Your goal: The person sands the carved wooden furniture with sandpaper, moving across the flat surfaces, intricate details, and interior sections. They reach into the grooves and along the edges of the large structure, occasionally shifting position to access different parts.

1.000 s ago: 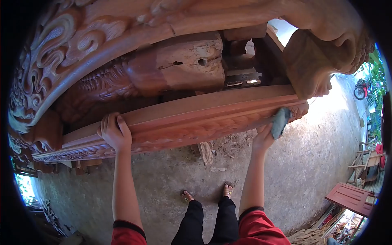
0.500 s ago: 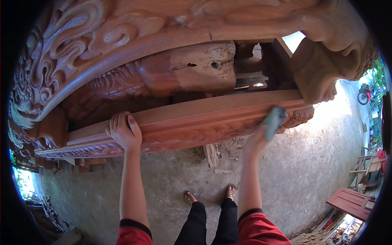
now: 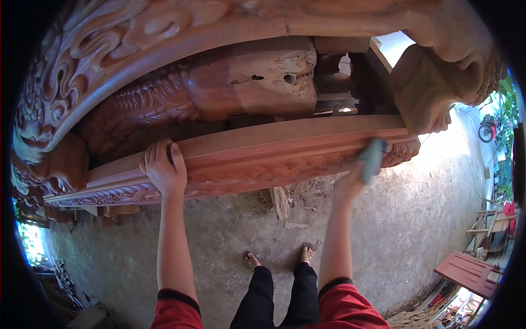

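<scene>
A long reddish-brown carved wooden rail (image 3: 263, 143) runs across the view, with mouldings and relief along its near face. My left hand (image 3: 165, 165) grips its upper edge, fingers curled over the top and thumb to the right. Toward the rail's right end, my right hand (image 3: 350, 178) is closed around a grey-green sandpaper pad (image 3: 372, 159). Motion blurs this hand and the pad, which lies against or very close to the rail's front face. Some right-hand fingers are hidden behind the pad.
Above arches a large carved wooden piece (image 3: 159, 33), with a pale, holed log section (image 3: 274, 77) behind the rail. A wood scrap (image 3: 279, 203) lies on the concrete floor (image 3: 230, 225). A red-brown panel (image 3: 468, 273) stands at right, near a motorbike (image 3: 486, 131) farther off.
My right hand and the pad have shifted slightly right and down along the rail. My left hand keeps its hold on the edge. The whole view has tilted a little.
</scene>
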Action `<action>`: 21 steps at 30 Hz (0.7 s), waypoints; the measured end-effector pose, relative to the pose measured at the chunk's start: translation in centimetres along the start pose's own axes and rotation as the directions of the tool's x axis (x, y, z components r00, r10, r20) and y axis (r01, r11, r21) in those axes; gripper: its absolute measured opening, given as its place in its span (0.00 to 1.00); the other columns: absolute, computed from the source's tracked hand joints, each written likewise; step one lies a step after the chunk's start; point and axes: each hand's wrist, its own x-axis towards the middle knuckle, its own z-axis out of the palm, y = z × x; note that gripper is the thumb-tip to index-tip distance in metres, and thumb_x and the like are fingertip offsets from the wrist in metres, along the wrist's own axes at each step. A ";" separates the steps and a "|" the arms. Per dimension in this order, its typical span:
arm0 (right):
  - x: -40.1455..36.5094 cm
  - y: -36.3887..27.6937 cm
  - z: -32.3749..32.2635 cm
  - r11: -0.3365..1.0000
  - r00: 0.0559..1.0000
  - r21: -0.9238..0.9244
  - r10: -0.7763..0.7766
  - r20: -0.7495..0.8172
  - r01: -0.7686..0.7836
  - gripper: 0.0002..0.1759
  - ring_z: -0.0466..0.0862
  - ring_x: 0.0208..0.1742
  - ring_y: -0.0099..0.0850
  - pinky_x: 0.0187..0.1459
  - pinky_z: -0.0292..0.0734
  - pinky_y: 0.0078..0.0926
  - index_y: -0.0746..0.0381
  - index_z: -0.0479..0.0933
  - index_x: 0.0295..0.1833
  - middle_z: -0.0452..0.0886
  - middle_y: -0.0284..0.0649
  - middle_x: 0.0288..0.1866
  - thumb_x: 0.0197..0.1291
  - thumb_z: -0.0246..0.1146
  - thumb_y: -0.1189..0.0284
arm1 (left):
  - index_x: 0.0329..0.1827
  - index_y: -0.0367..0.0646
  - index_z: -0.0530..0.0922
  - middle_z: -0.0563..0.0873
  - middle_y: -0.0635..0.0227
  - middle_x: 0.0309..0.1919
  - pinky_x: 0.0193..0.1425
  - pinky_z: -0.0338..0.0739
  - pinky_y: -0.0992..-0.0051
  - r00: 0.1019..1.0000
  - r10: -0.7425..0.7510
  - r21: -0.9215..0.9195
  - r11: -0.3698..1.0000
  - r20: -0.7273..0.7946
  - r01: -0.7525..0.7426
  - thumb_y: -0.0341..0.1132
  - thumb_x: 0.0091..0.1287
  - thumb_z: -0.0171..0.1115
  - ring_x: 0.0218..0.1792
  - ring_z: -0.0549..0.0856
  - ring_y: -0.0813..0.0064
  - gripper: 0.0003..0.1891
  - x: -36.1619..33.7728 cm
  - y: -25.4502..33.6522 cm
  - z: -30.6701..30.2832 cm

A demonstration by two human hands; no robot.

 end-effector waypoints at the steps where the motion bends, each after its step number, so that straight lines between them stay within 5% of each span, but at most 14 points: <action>1: -2.7 -2.4 2.9 0.988 0.995 -0.125 -0.079 0.060 0.086 0.26 0.64 0.64 0.37 0.61 0.62 0.41 0.68 0.57 0.63 0.66 0.49 0.59 0.64 0.48 0.64 | 0.34 0.44 0.77 0.82 0.64 0.37 0.49 0.63 0.61 1.000 -0.008 -0.008 1.000 0.019 0.008 0.42 0.61 0.49 0.44 0.78 0.61 0.12 0.0 0.0 -0.1; 3: -7.0 -6.1 6.4 0.764 0.873 -0.423 -0.410 0.264 0.487 0.24 0.60 0.67 0.39 0.68 0.43 0.48 0.67 0.62 0.61 0.66 0.50 0.60 0.62 0.49 0.66 | 0.34 0.44 0.77 0.82 0.63 0.37 0.49 0.63 0.61 0.999 -0.015 -0.010 1.000 0.041 0.016 0.42 0.61 0.50 0.44 0.78 0.61 0.12 -0.1 -0.1 -0.3; 4: -7.5 -5.8 6.3 0.768 0.874 -0.418 -0.409 0.263 0.485 0.24 0.60 0.67 0.39 0.68 0.43 0.48 0.67 0.62 0.61 0.66 0.50 0.60 0.62 0.49 0.66 | 0.34 0.44 0.77 0.81 0.63 0.38 0.50 0.63 0.61 0.998 -0.020 -0.020 1.000 0.058 0.021 0.43 0.60 0.50 0.45 0.77 0.60 0.12 0.0 0.0 -0.4; 6: -8.4 -4.8 6.3 0.536 0.564 -0.245 -0.582 0.586 0.808 0.24 0.55 0.70 0.41 0.68 0.26 0.46 0.66 0.64 0.60 0.66 0.50 0.61 0.59 0.49 0.66 | 0.35 0.44 0.77 0.81 0.63 0.38 0.50 0.62 0.61 0.997 -0.023 -0.016 1.000 0.076 0.024 0.43 0.60 0.51 0.45 0.77 0.60 0.12 0.1 0.0 -0.7; 7: -7.1 -5.1 5.3 0.674 0.701 -0.283 -0.494 0.514 0.682 0.24 0.59 0.67 0.40 0.68 0.40 0.43 0.66 0.64 0.60 0.66 0.45 0.61 0.61 0.49 0.65 | 0.35 0.44 0.77 0.81 0.64 0.37 0.50 0.62 0.61 0.997 -0.015 -0.026 1.000 0.077 0.017 0.43 0.60 0.51 0.45 0.77 0.60 0.12 0.1 0.1 -0.7; 9: -5.0 -2.5 4.4 0.957 0.954 -0.038 -0.283 0.094 0.287 0.22 0.66 0.61 0.37 0.63 0.55 0.36 0.68 0.66 0.57 0.69 0.44 0.58 0.64 0.47 0.65 | 0.34 0.45 0.77 0.81 0.64 0.37 0.50 0.62 0.61 0.997 -0.033 -0.006 0.999 0.073 0.034 0.43 0.60 0.52 0.45 0.77 0.61 0.12 0.1 0.1 -1.0; 11: -3.0 -3.0 1.9 0.994 0.994 -0.097 -0.056 -0.090 0.047 0.20 0.70 0.54 0.33 0.56 0.64 0.30 0.70 0.66 0.54 0.70 0.44 0.54 0.66 0.46 0.65 | 0.33 0.45 0.76 0.81 0.65 0.35 0.49 0.62 0.61 0.999 -0.009 -0.051 0.999 0.052 0.012 0.43 0.60 0.53 0.44 0.77 0.61 0.12 0.3 0.4 -1.1; 14: -4.2 -5.0 4.4 0.995 0.993 -0.017 0.097 -0.073 -0.099 0.18 0.71 0.51 0.34 0.55 0.64 0.32 0.71 0.66 0.53 0.71 0.46 0.52 0.66 0.46 0.68 | 0.32 0.45 0.76 0.81 0.66 0.34 0.48 0.62 0.61 0.998 -0.039 -0.083 0.996 0.045 0.043 0.43 0.60 0.53 0.43 0.77 0.62 0.11 0.2 0.3 -0.9; 15: -5.9 -4.0 6.0 0.995 0.999 -0.092 0.040 -0.013 -0.042 0.18 0.69 0.57 0.36 0.59 0.60 0.33 0.71 0.66 0.53 0.71 0.47 0.53 0.65 0.48 0.67 | 0.31 0.45 0.76 0.81 0.66 0.33 0.47 0.62 0.62 0.999 -0.040 -0.092 0.995 0.019 0.041 0.44 0.60 0.53 0.43 0.77 0.62 0.12 0.2 0.3 -0.8; 17: -9.6 -4.9 9.6 0.890 0.884 -0.064 -0.438 0.161 0.452 0.20 0.60 0.66 0.38 0.66 0.51 0.36 0.69 0.65 0.57 0.68 0.47 0.59 0.64 0.50 0.67 | 0.33 0.45 0.76 0.81 0.65 0.34 0.48 0.62 0.62 0.998 -0.049 -0.078 0.996 0.030 0.051 0.43 0.60 0.53 0.43 0.77 0.62 0.11 0.1 0.2 -0.8; 18: -10.3 -5.6 9.6 0.890 0.881 -0.053 -0.438 0.178 0.453 0.20 0.60 0.66 0.38 0.66 0.51 0.36 0.69 0.65 0.57 0.68 0.47 0.59 0.64 0.50 0.67 | 0.34 0.45 0.76 0.81 0.64 0.35 0.49 0.62 0.62 0.998 -0.034 -0.071 0.997 0.043 0.037 0.43 0.60 0.53 0.44 0.77 0.61 0.11 0.1 0.1 -1.0; 20: -11.9 -7.2 9.0 0.384 0.495 -0.324 -0.543 0.678 0.865 0.29 0.52 0.71 0.37 0.69 0.36 0.37 0.66 0.60 0.63 0.60 0.47 0.67 0.58 0.54 0.65 | 0.34 0.45 0.76 0.81 0.64 0.35 0.48 0.62 0.62 0.997 -0.033 -0.072 0.997 0.064 0.037 0.43 0.60 0.53 0.44 0.77 0.62 0.11 0.2 0.0 -1.2; 21: -11.2 -4.2 9.4 0.879 0.768 0.060 -0.444 0.461 0.472 0.26 0.52 0.71 0.40 0.69 0.35 0.38 0.65 0.62 0.62 0.60 0.47 0.67 0.59 0.52 0.68 | 0.34 0.45 0.76 0.81 0.64 0.35 0.48 0.62 0.62 0.996 -0.036 -0.061 0.997 0.086 0.041 0.44 0.60 0.53 0.44 0.77 0.62 0.12 0.3 0.1 -1.3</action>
